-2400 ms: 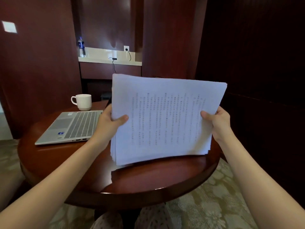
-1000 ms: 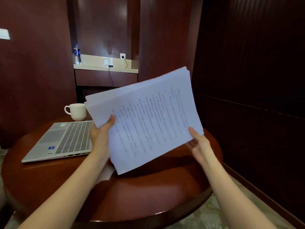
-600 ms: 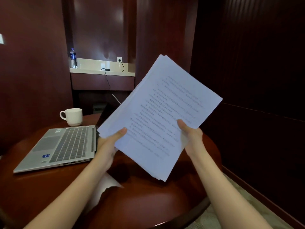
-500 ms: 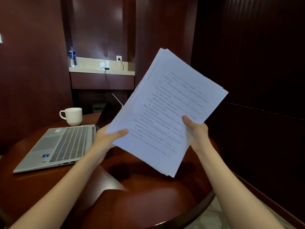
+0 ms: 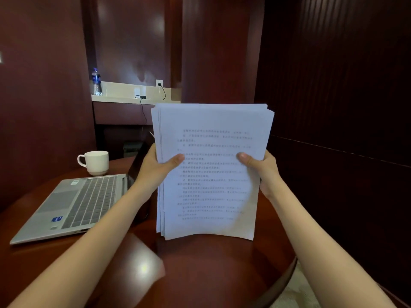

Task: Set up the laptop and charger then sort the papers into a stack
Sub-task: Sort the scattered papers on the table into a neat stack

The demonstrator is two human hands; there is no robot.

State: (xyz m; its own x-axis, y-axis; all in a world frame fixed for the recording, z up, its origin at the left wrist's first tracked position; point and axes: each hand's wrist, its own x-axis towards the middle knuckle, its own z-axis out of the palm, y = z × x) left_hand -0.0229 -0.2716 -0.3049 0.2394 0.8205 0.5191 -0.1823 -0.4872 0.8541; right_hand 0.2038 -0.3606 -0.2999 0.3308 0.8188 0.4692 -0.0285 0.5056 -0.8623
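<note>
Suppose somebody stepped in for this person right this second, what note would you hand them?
Left hand and right hand each grip a side of the upright white printed paper stack, thumbs in front, above the round dark wooden table.
Silver laptop lies open on the table's left; black charger is plugged into the white wall socket.
Left: square the slightly fanned edges, lay the stack down.

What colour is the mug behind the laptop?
White; the mug shows best in the head view, beyond the laptop.
</note>
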